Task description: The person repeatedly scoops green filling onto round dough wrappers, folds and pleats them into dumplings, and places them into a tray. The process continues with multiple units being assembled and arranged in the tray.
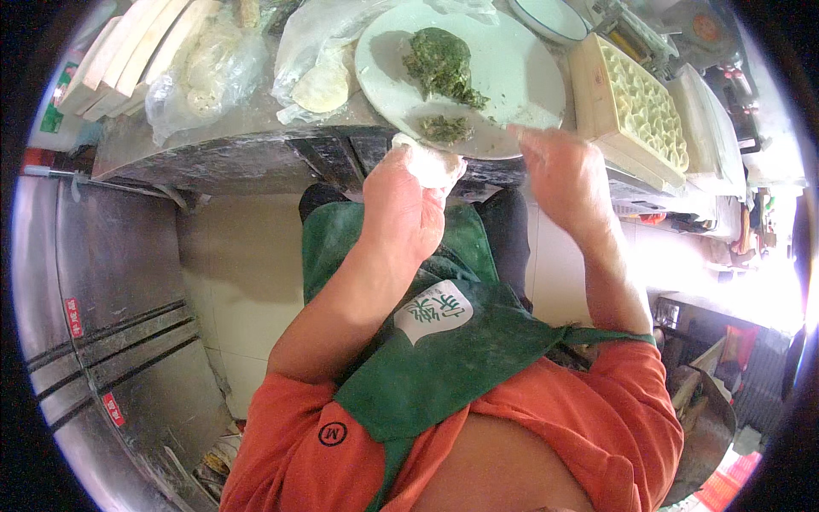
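My left hand (406, 205) holds a white, floury dough wrapper (432, 165) at the near edge of a large round plate (524, 70). On the plate lies a mound of chopped green filling (441, 61), with a smaller portion (446, 128) nearer to me. Over the plate's right near edge is my right hand (563, 173), its fingers curled around the end of a thin tool that reaches left to the small portion; the tool's shape is blurred. A stack of round dough wrappers (322, 88) sits on a plastic bag left of the plate.
At right stands a wooden box (592, 125) with rows of folded dumplings (646, 109). A white bowl (553, 19) is behind it. Clear plastic bags (211, 83) and wooden boards (121, 57) lie at the left of the worktop, above a metal cabinet (128, 256).
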Available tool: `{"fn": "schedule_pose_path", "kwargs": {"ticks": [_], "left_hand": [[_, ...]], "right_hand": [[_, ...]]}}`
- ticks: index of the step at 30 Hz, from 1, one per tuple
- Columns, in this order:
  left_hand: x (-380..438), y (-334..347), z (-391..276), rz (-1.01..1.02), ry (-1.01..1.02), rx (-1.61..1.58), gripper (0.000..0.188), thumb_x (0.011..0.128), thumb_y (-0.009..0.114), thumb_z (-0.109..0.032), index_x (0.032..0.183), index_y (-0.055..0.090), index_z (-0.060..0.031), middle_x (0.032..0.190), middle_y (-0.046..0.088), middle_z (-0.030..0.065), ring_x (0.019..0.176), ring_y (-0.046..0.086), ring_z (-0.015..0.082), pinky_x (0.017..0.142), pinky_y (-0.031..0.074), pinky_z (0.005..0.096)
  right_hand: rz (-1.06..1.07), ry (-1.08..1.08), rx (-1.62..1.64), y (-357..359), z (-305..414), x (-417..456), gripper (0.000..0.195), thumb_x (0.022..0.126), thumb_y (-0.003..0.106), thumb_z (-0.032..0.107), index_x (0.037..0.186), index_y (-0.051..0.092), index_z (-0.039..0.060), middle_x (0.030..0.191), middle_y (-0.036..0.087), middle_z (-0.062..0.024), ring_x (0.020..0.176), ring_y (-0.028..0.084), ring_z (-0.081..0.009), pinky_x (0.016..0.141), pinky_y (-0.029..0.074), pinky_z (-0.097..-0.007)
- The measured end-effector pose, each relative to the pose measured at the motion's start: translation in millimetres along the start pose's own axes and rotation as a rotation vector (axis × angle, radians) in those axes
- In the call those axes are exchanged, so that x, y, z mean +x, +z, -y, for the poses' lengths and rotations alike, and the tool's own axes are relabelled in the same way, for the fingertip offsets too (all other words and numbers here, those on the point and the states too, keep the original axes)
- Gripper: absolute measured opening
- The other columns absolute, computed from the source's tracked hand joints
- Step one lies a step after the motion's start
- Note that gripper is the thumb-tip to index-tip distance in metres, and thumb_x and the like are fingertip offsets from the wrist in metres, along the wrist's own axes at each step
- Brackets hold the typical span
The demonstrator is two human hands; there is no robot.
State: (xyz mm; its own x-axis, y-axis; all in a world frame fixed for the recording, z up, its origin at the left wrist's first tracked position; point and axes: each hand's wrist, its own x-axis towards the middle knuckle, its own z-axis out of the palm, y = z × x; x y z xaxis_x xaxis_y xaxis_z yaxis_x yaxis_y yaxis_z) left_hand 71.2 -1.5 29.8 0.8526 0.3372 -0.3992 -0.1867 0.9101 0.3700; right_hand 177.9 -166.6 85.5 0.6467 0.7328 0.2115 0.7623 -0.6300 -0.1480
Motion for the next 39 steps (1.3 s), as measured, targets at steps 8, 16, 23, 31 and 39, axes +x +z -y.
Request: {"fn": "schedule_pose_path", "kwargs": {"ticks": [8, 16, 23, 31, 39], "left_hand": [[0, 12, -2, -0.073, 0.041, -0.036, 0.041, 0.103, 0.030, -0.021, 0.134, 0.044, 0.0020, 0.131, 0.056, 0.0185, 0.116, 0.058, 0.0334, 0.099, 0.049, 0.0494], [3, -4, -12, -0.101, 0.066, 0.035, 0.034, 0.102, 0.036, -0.022, 0.121, 0.056, -0.0023, 0.116, 0.065, 0.0130, 0.103, 0.065, 0.0270, 0.085, 0.055, 0.0415], [-7, -15, -27, -0.077, 0.066, -0.028, 0.035, 0.101, 0.037, -0.021, 0.123, 0.053, 0.0011, 0.118, 0.063, 0.0199, 0.111, 0.061, 0.0341, 0.098, 0.050, 0.0497], [-25, -31, -23, -0.101, -0.022, -0.073, 0.035, 0.101, 0.034, -0.019, 0.121, 0.053, 0.0018, 0.120, 0.060, 0.0253, 0.112, 0.060, 0.0428, 0.099, 0.050, 0.0532], [-33, -33, -17, -0.063, 0.039, -0.006, 0.036, 0.103, 0.035, -0.020, 0.125, 0.053, 0.0016, 0.125, 0.060, 0.0240, 0.117, 0.059, 0.0405, 0.102, 0.049, 0.0505]], "right_hand": [[-0.071, 0.068, 0.309, 13, 33, -22, 0.027, 0.088, 0.058, 0.012, 0.112, 0.070, 0.0107, 0.085, 0.068, -0.0196, 0.078, 0.066, -0.0388, 0.069, 0.054, -0.0457], [-0.016, 0.065, 0.335, 24, 68, -36, 0.032, 0.086, 0.063, 0.010, 0.117, 0.069, 0.0132, 0.078, 0.060, -0.0135, 0.066, 0.063, -0.0356, 0.059, 0.052, -0.0440], [-0.153, -0.051, 0.477, 23, 56, -27, 0.030, 0.083, 0.066, 0.008, 0.112, 0.071, 0.0126, 0.074, 0.059, -0.0133, 0.064, 0.062, -0.0345, 0.055, 0.051, -0.0430], [0.053, -0.238, 0.437, 18, 49, -33, 0.031, 0.082, 0.066, 0.006, 0.112, 0.072, 0.0148, 0.074, 0.058, -0.0115, 0.064, 0.062, -0.0332, 0.056, 0.051, -0.0409], [0.055, -0.144, 0.531, 23, 55, -39, 0.027, 0.083, 0.066, 0.006, 0.108, 0.073, 0.0125, 0.078, 0.061, -0.0129, 0.069, 0.063, -0.0338, 0.059, 0.052, -0.0408]]}}
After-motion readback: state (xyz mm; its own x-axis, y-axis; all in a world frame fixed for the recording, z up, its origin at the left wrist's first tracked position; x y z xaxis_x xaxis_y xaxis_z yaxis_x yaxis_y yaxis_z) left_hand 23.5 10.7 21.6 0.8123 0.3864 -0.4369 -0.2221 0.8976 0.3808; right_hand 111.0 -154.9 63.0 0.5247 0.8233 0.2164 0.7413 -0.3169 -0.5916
